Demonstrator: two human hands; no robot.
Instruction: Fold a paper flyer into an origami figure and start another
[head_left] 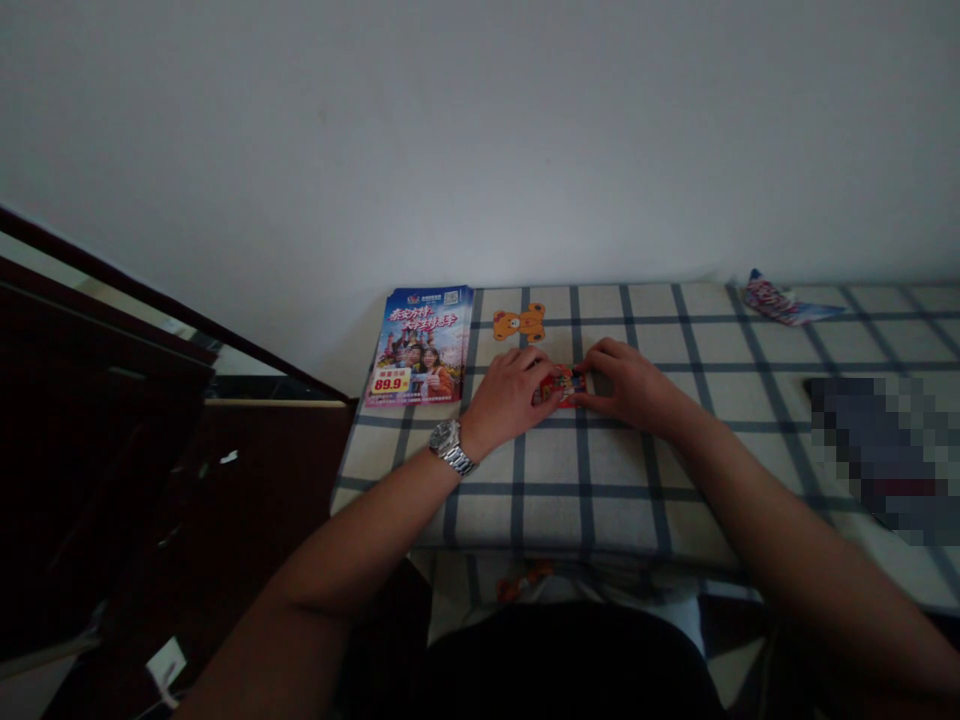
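Note:
A small piece of red printed paper [566,385], seemingly folded, lies on the checked tablecloth between my two hands. On its left end is my left hand [508,392], with fingers bent and pressing the paper; a metal watch [448,445] is on that wrist. My right hand [628,385] pinches the right end between thumb and fingers. The fingertips hide part of the paper's edges. Left of my hands lies a stack of colourful flyers [420,350], its top sheet printed side up.
Against the wall at the back right lies a folded flyer shape [784,300]. A dark, pixelated flat thing [877,450] rests at the table's right. The checked tablecloth [555,500] carries a bear print [519,322]. Dark wooden furniture [90,430] stands left, beyond the table's edge.

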